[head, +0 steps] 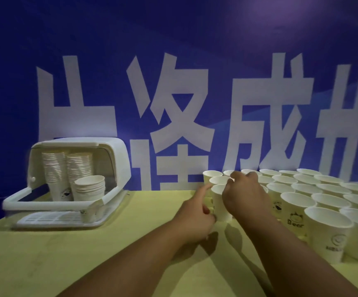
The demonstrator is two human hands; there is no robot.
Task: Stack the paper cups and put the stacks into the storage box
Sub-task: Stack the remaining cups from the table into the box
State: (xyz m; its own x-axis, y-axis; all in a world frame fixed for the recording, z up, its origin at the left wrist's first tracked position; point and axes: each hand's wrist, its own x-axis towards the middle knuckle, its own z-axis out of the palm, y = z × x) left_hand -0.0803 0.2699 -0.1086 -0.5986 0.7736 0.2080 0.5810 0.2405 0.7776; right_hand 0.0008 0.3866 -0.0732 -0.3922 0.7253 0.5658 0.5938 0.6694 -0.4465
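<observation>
Backdrop: a blue banner [173, 50] with large white characters is hung behind the table; its characters are cut off at the right edge and along the bottom by the tabletop.
Table: a yellow-green tabletop [55, 254] is used as the work surface, with the box kept to the left and the loose cups to the right, so that a free lane is left between them, presumably for carrying.
Storage box: the white storage box [109, 151] is set at the far left with its front flap lowered, so stacks can be slid in from the front; its drain tray is blurred.
Stacks in box: three stacks of cups [66, 174] are stood upright inside, two tall at the back and one short in front; cup counts cannot be made out.
Loose cups: the loose paper cups [315, 200] are kept upright, mouths up, in close rows, probably for easy nesting; the rows are cut off at the right edge.
Held cup: one cup [218, 198] at the group's left end is gripped.
Right hand: the right hand [244, 196] is laid over that cup's rim, fingers curled at the rim; the fingertips are hidden.
Left hand: the left hand [195, 215] is clamped on the cup's lower wall, with the forefinger extended toward the rim.
</observation>
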